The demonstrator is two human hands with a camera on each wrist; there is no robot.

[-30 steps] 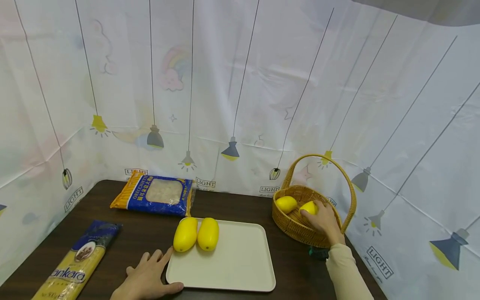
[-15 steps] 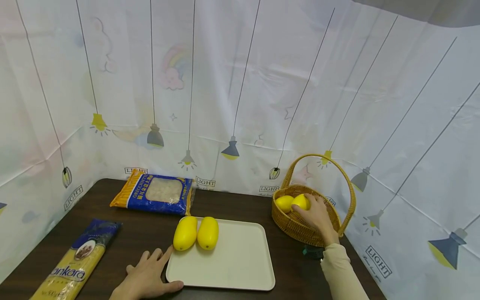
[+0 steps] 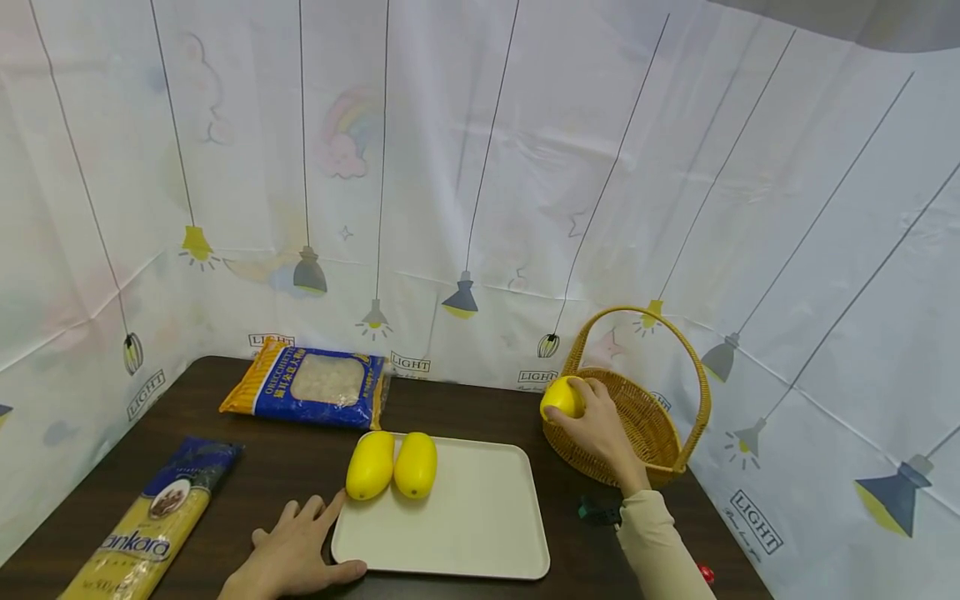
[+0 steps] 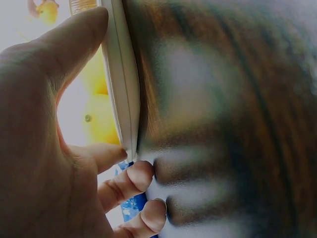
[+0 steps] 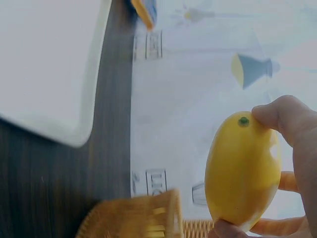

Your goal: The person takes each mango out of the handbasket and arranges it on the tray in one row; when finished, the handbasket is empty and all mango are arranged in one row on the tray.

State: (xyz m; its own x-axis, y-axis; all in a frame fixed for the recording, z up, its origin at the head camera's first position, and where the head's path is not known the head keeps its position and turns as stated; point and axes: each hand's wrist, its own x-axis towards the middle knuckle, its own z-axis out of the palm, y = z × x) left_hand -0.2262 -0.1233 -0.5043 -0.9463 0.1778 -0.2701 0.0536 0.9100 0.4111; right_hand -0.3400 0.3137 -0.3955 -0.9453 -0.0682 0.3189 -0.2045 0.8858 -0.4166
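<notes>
My right hand point(image 3: 600, 427) grips a smooth yellow oval fruit point(image 5: 241, 171) with a small green stem spot, thumb and fingers around it. The held fruit overlaps the left rim of the wicker basket point(image 3: 633, 417) in the head view. Two similar yellow fruits point(image 3: 370, 467) lie side by side on the left part of the white tray point(image 3: 480, 517). At the tray's near left corner my left hand point(image 3: 292, 550) is spread, its thumb and index finger touching the rim. In the left wrist view the thumb point(image 4: 84, 34) lies along the tray edge.
A blue and orange pasta bag point(image 3: 322, 387) lies behind the tray. Farther left is a yellow and blue pasta packet point(image 3: 153, 521). The basket's tall handle point(image 3: 701, 383) arches above it. Patterned white cloth point(image 3: 465, 208) closes off the back and sides of the dark table point(image 3: 300, 458).
The right hand has lifted the yellow fruit from inside the basket and moved left with it to the basket's left rim. The left hand and the tray have stayed in place.
</notes>
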